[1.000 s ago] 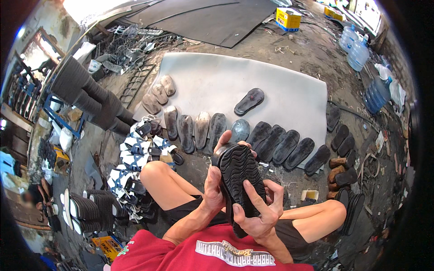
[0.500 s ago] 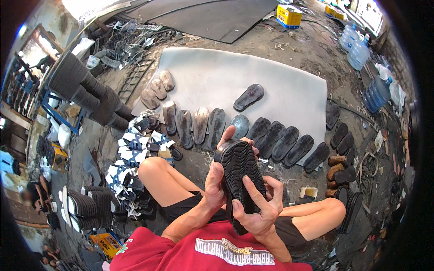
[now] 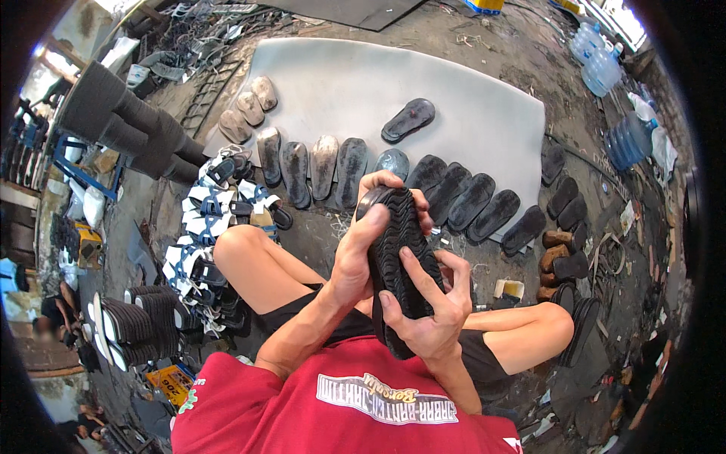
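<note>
Above my lap I hold a black shoe sole (image 3: 393, 261) in both hands, its wavy tread turned up toward me. My left hand (image 3: 354, 253) wraps the far end, with the thumb on the tread's edge and the fingers curled over the tip. Lower down, my right hand (image 3: 435, 306) grips the near part, index finger and thumb pressed on the tread and the other fingers round the right side. The sole's underside is hidden. Beyond it a curved row of dark foot-shaped pieces (image 3: 471, 201) lies along the near edge of a pale sheet (image 3: 318, 83).
One dark foot-shaped piece (image 3: 408, 119) lies alone on the sheet. White-and-blue strapped sandals (image 3: 204, 234) are heaped by my left knee, beside stacked soles (image 3: 144, 314). Brown blocks (image 3: 556, 261) sit near my right knee. Large water bottles (image 3: 628, 144) stand far right.
The view has tipped, so the surroundings sit higher in the picture. My left thumb has moved farther up the sole, and my left fingers now curl over its tip. My right hand keeps its grip.
</note>
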The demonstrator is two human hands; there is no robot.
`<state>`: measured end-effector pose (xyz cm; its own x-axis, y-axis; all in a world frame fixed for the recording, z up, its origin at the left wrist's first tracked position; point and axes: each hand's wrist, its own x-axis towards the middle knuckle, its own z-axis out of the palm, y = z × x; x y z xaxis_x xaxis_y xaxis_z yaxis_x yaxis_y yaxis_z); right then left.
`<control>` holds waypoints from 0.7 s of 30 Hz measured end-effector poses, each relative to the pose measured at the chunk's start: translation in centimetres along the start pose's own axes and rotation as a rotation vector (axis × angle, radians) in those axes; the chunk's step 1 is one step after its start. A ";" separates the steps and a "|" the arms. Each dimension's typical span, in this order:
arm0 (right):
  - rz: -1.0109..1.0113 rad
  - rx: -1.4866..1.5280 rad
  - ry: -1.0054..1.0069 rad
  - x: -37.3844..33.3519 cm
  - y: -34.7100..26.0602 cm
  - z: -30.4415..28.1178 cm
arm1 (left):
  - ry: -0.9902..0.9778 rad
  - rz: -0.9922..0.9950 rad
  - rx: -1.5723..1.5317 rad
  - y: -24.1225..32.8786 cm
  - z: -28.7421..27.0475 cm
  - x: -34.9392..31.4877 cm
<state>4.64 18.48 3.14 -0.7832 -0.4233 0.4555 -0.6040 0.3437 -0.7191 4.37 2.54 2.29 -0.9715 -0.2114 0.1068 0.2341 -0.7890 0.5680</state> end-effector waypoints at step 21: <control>0.523 1.057 0.360 -2.2 15.4 -7.6 | 0.087 -0.766 -0.505 -1.2 -3.5 -4.6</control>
<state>-4.03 31.06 -4.99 -0.9919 -0.1263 -0.0162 0.0796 -0.5157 -0.8531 8.73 2.44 -1.75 -0.8663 0.4459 -0.2252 -0.4641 -0.8852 0.0323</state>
